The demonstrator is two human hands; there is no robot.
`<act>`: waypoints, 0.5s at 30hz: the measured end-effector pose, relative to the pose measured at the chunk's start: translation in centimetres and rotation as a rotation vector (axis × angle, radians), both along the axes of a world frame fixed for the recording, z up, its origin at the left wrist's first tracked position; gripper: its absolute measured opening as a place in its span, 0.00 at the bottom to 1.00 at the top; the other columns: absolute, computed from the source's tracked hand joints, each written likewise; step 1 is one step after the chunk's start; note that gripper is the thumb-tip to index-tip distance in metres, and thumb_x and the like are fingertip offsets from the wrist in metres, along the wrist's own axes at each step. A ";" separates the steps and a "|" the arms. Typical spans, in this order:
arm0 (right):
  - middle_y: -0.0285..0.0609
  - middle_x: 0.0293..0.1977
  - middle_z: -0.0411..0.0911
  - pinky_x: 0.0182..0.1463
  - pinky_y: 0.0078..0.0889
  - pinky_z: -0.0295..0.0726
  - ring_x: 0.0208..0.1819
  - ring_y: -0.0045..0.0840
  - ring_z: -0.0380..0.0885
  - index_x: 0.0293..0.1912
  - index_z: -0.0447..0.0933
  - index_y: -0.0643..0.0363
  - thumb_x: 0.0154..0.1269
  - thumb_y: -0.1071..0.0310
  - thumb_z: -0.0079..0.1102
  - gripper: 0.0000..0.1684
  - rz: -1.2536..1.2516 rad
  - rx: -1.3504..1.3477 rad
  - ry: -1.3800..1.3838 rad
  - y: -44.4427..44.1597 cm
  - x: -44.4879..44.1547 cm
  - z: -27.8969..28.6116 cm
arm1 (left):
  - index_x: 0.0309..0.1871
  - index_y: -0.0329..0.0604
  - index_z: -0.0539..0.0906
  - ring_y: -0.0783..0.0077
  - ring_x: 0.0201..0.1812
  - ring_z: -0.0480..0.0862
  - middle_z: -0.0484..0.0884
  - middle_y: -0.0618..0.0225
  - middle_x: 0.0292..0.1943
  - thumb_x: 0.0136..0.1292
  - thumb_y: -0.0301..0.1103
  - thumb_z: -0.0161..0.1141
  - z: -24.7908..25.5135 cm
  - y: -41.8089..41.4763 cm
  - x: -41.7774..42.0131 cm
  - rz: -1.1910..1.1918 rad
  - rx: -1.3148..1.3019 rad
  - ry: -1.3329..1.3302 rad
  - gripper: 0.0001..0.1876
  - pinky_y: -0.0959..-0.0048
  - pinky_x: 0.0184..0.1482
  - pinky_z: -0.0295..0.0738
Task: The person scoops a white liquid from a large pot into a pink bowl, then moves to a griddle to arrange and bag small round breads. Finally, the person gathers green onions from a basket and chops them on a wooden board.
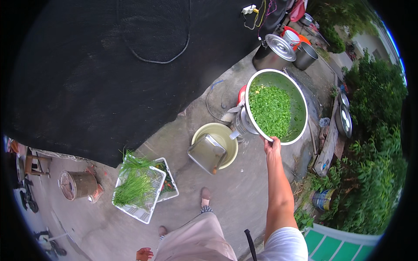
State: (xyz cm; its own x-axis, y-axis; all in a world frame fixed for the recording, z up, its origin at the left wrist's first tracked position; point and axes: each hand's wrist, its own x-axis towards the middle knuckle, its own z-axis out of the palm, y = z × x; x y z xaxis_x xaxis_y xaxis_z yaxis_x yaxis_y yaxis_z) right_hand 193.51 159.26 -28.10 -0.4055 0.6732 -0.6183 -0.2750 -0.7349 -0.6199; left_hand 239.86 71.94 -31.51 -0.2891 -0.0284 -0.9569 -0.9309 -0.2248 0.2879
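My right hand (272, 145) grips the near rim of a large round basin (298, 107), with my arm stretched out in front. Chopped greens (271, 111) lie in the basin, and some bits cling to its wall. Partly hidden beneath the basin's left side is a metal appliance (243, 124). My left hand (143, 253) hangs low by my side, holding nothing, its fingers loosely bent. Left of the basin, a pale yellow tub (232, 153) stands on the ground with a rectangular metal tray (207, 153) tilted across its rim.
Long green stalks (135, 189) fill a white plastic crate (148, 208), which overlaps a second crate (169, 195) holding red and green produce. Black sheeting (98, 81) covers the upper left. Metal pots (269, 58), one lidded, stand beyond the basin. A hose or cable (209, 104) curves over the concrete.
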 end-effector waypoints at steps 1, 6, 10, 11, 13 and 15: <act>0.65 0.39 0.76 0.23 0.31 0.90 0.42 0.72 0.78 0.37 0.67 0.76 0.60 0.75 0.46 0.10 -0.007 -0.003 0.006 1.5 -1.6 -0.5 | 0.59 0.39 0.78 0.57 0.36 0.85 0.85 0.51 0.40 0.70 0.41 0.55 0.6 1.6 -0.2 -0.102 -0.041 0.043 0.20 0.65 0.30 0.81; 0.72 0.45 0.76 0.25 0.28 0.90 0.42 0.67 0.80 0.44 0.70 0.81 0.61 0.72 0.46 0.17 0.098 -0.197 -0.054 4.0 -6.9 -0.9 | 0.46 0.36 0.79 0.55 0.26 0.85 0.83 0.49 0.29 0.69 0.32 0.53 3.5 6.5 -2.1 0.024 -0.124 -0.120 0.10 0.63 0.24 0.80; 0.65 0.42 0.76 0.31 0.42 0.92 0.38 0.65 0.80 0.40 0.68 0.80 0.59 0.75 0.48 0.14 0.032 -0.115 -0.079 4.2 -8.0 -2.2 | 0.44 0.40 0.81 0.69 0.25 0.84 0.85 0.60 0.29 0.68 0.33 0.59 6.8 11.1 -5.8 -0.073 -0.270 -0.059 0.08 0.73 0.23 0.76; 0.68 0.43 0.76 0.28 0.35 0.91 0.39 0.66 0.80 0.42 0.69 0.81 0.60 0.74 0.46 0.16 0.027 -0.094 -0.096 3.8 -8.3 -1.9 | 0.44 0.40 0.81 0.70 0.25 0.85 0.85 0.61 0.28 0.67 0.31 0.60 7.3 11.7 -5.8 -0.055 -0.283 -0.060 0.07 0.76 0.23 0.76; 0.70 0.44 0.77 0.24 0.29 0.90 0.40 0.67 0.80 0.44 0.69 0.82 0.61 0.72 0.44 0.18 0.023 -0.056 -0.114 4.9 -8.0 -1.9 | 0.45 0.40 0.81 0.70 0.26 0.85 0.85 0.61 0.28 0.68 0.33 0.60 7.1 11.8 -6.3 -0.051 -0.256 -0.051 0.08 0.75 0.24 0.77; 0.69 0.44 0.77 0.23 0.29 0.90 0.40 0.67 0.80 0.45 0.69 0.81 0.61 0.72 0.44 0.19 0.042 -0.043 -0.121 6.5 -7.2 -1.6 | 0.44 0.40 0.81 0.70 0.26 0.85 0.85 0.62 0.28 0.68 0.34 0.60 6.9 11.8 -6.8 -0.023 -0.235 -0.043 0.08 0.75 0.25 0.77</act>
